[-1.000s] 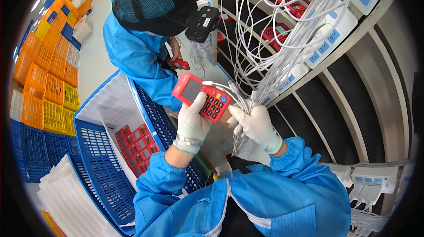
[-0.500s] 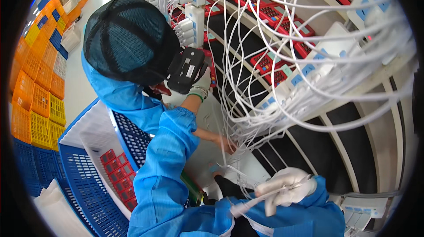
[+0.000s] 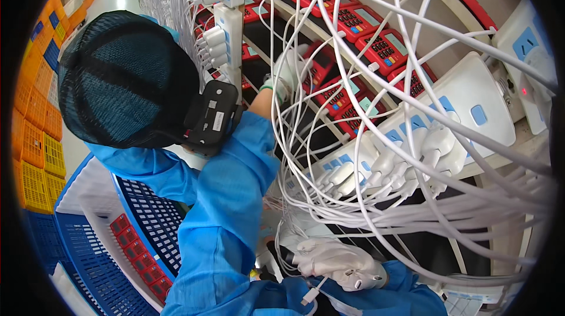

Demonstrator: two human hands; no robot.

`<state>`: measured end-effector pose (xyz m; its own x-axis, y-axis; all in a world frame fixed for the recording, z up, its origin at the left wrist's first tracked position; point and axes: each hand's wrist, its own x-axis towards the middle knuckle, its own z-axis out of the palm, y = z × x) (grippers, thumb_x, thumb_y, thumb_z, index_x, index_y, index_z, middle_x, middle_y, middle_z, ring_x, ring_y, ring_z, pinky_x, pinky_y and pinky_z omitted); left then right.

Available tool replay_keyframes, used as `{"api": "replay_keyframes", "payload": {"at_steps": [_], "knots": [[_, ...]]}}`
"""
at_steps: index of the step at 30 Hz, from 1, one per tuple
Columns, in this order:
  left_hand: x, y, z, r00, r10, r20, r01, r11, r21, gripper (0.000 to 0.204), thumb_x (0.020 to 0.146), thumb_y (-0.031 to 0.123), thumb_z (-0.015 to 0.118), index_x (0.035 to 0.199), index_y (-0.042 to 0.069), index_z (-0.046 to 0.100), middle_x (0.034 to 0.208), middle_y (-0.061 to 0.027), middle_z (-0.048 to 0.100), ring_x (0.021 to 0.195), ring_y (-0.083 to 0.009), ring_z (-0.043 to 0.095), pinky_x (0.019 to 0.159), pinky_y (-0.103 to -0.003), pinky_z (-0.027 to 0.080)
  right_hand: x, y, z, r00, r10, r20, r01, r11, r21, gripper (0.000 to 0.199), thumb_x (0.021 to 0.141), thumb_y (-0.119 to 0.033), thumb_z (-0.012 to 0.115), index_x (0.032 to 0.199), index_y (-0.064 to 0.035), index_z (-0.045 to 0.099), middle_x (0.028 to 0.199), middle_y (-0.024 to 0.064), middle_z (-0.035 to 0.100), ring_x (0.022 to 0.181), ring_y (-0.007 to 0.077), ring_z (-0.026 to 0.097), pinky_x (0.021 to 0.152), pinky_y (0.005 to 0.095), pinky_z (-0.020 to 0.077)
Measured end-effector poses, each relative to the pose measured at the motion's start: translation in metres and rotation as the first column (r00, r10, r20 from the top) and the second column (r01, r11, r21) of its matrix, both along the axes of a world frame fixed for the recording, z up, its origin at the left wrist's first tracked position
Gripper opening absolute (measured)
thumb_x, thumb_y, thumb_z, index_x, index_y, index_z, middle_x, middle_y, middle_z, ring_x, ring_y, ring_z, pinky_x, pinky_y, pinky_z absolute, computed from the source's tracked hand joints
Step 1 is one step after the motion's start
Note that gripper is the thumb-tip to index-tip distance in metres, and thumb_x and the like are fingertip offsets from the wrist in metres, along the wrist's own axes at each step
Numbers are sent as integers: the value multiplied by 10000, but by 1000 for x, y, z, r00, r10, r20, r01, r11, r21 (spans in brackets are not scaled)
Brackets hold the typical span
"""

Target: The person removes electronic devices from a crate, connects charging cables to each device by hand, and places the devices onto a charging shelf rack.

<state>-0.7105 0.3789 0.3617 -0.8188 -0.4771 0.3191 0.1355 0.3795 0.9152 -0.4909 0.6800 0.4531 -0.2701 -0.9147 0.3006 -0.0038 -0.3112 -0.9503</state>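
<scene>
My left hand [image 3: 286, 77], in a white glove, reaches up to the rack behind hanging cables. It is closed on a red card terminal [image 3: 321, 67] with a dark keypad, smeared by motion; some fingers are hidden. Beside it, more red terminals [image 3: 382, 51] lie in rows on the shelf. Low in front of me, my right hand [image 3: 338, 263] in a whitish glove is closed round white charging cable [image 3: 322, 283]. A small flat plug [image 3: 310, 297] dangles under that glove, and its fingertips are partly hidden.
A co-worker in a dark mesh cap [image 3: 126, 80] leans in at left. Blue crates [image 3: 97, 245] beside them hold boxed red items [image 3: 138, 254]. White cables [image 3: 406, 216] droop across the rack from power strips [image 3: 424, 133]. Orange and yellow crates [image 3: 44, 145] line the aisle.
My left hand has moved up and right toward the shelf with the red terminal. My right hand has shifted left. The co-worker's head has moved left in the view, and the rack appears closer.
</scene>
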Motion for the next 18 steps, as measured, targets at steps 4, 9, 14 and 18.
{"api": "replay_keyframes", "payload": {"at_steps": [4, 9, 14, 18], "knots": [[-5, 16, 3, 997, -44, -60, 23, 948, -317, 303, 818, 107, 576, 1105, 15, 613, 967, -173, 649, 839, -243, 633, 761, -316, 502, -4, 15, -5, 998, 13, -60, 15, 891, 454, 271, 919, -181, 495, 1105, 9, 546, 971, 216, 623, 888, 319, 608, 985, 551, 301], [43, 16, -39, 774, 487, -403, -462, 871, 166, 271, 806, 33, 531, 1066, 40, 607, 1003, -179, 614, 939, -329, 595, 840, -359, 462, 3, -3, -17, 994, -112, -6, 112, 988, 108, 212, 939, -211, 484, 1054, -35, 500, 763, 149, 648, 631, 191, 607, 814, 479, 442], [234, 113, -32, 819, 568, -84, -519, 795, 314, 289, 840, 36, 486, 1121, 17, 551, 1112, -164, 564, 1077, -293, 533, 940, -350, 410, 17, 13, -61, 751, -629, -200, 650, 757, 62, 107, 852, -61, 455, 817, 25, 509, 631, 158, 570, 449, 141, 449, 485, 281, 444], [440, 111, 15, 982, -61, -177, 60, 998, -9, 272, 762, -31, 504, 969, 87, 636, 1028, -91, 626, 944, -288, 605, 828, -361, 492, 42, -23, -34, 784, -607, -127, 620, 774, 128, 109, 880, -54, 421, 859, 17, 501, 529, 53, 464, 431, 84, 413, 393, 198, 340]]}}
